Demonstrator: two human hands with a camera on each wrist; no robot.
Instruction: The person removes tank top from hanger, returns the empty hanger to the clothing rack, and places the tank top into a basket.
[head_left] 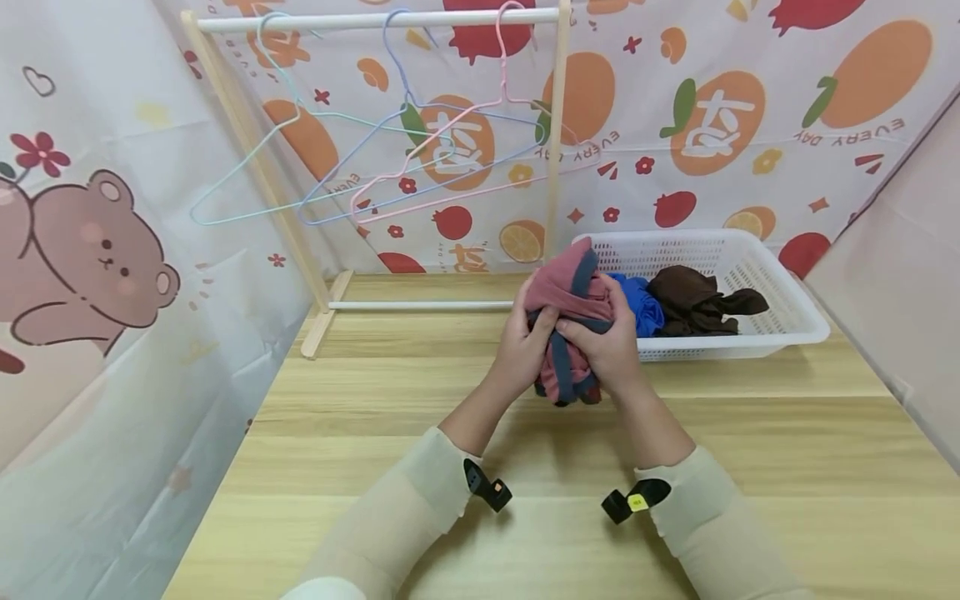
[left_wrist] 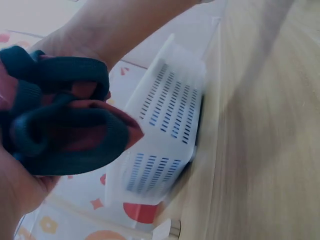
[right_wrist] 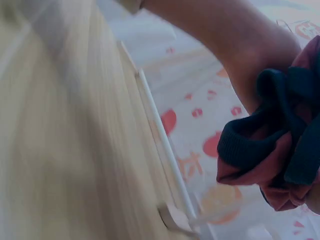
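Observation:
A bunched pink garment with dark blue-grey trim [head_left: 572, 287] is held up above the table between both hands. The left hand [head_left: 522, 337] grips its left side, and the right hand [head_left: 611, 342] grips its right side, thumbs in front. In the left wrist view the crumpled garment [left_wrist: 75, 120] shows folded ribbed bands. From the right wrist, the garment's trim [right_wrist: 270, 130] hangs in loops below the hand. What kind of garment it is cannot be made out. Behind the right hand stands a white perforated basket [head_left: 780, 325], with a blue cloth [head_left: 637, 304] and a dark brown cloth [head_left: 693, 300] in it.
A wooden rack [head_left: 240, 125] with a white top bar [head_left: 465, 18] stands at the back left. On it hang a mint hanger [head_left: 247, 158], a blue hanger [head_left: 345, 171] and a pink hanger [head_left: 382, 177]. The wooden table [head_left: 360, 400] reaches to the patterned cloth backdrop [head_left: 637, 100].

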